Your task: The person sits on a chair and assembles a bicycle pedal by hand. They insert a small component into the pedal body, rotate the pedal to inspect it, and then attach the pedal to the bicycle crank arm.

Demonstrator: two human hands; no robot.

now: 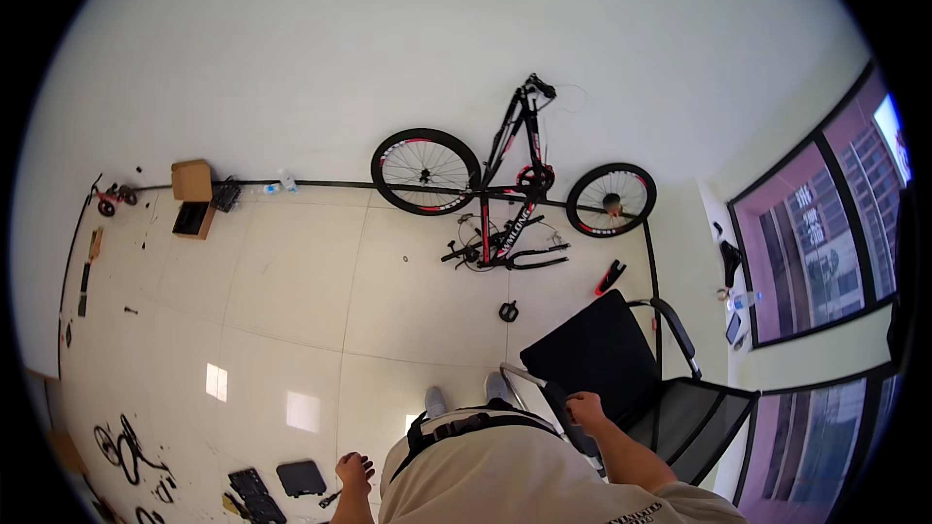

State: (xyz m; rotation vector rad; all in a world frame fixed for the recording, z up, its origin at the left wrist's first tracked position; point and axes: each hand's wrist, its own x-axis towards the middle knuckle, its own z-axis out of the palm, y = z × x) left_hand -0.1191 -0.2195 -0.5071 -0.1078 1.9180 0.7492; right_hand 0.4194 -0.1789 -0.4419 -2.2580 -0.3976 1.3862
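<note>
My left hand hangs low beside my waist, its fingers loosely curled and apart, with nothing seen in it. My right hand is closed in a loose fist over the near armrest of a black chair; whether it touches the armrest I cannot tell. Nothing shows in its fingers. Ahead, a black and red bicycle frame stands by the wall. A loose wheel leans at its left and another wheel at its right. A black pedal lies on the floor before my shoes.
An open cardboard box stands by the left wall, near a small red balance bike. Black tool cases lie at lower left. A red and black part lies behind the chair. A windowsill holds a saddle.
</note>
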